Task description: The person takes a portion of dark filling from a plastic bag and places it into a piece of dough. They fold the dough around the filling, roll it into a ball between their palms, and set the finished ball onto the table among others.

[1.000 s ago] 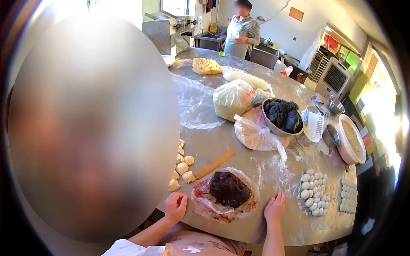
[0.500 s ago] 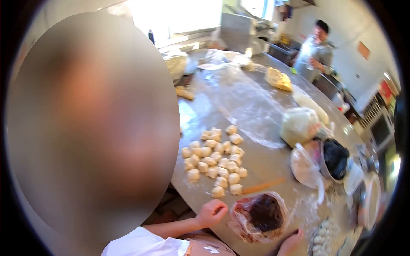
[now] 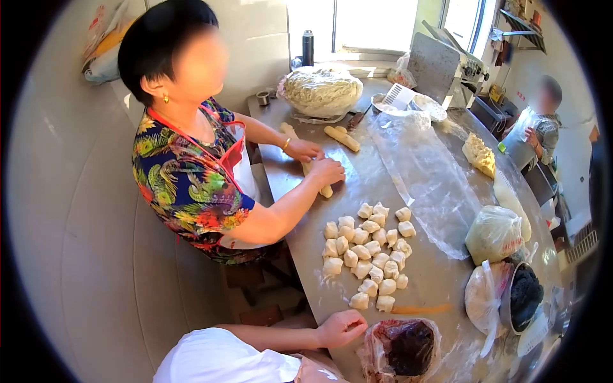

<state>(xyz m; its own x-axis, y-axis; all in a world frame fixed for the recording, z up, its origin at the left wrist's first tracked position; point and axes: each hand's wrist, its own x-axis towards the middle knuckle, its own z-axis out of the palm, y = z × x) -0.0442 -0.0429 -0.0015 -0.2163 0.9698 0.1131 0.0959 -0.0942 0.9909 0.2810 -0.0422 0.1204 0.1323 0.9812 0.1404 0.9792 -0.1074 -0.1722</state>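
Note:
My left hand (image 3: 343, 328) rests at the near table edge, fingers curled closed, with nothing showing in them. Just right of it stands a plastic-lined container of dark reddish-brown paste (image 3: 410, 348). Beyond the hand lie many small floured dough pieces (image 3: 373, 250) in a loose group. A thin wooden stick (image 3: 421, 309) lies between the dough pieces and the paste. My right hand is out of view.
A co-worker's hands (image 3: 316, 165) press a dough roll (image 3: 327, 191) across the table. Around them are another dough roll (image 3: 343, 138), a plastic-covered dough mass (image 3: 321, 91) and plastic sheeting (image 3: 424, 172). Bags and a bowl of black filling (image 3: 525, 297) line the right. Another person (image 3: 539, 127) stands behind.
My view has swung left and up, so the table contents appear shifted right and the co-worker shows clearly. My right hand, earlier beside the paste, has left the frame. My left hand stays curled.

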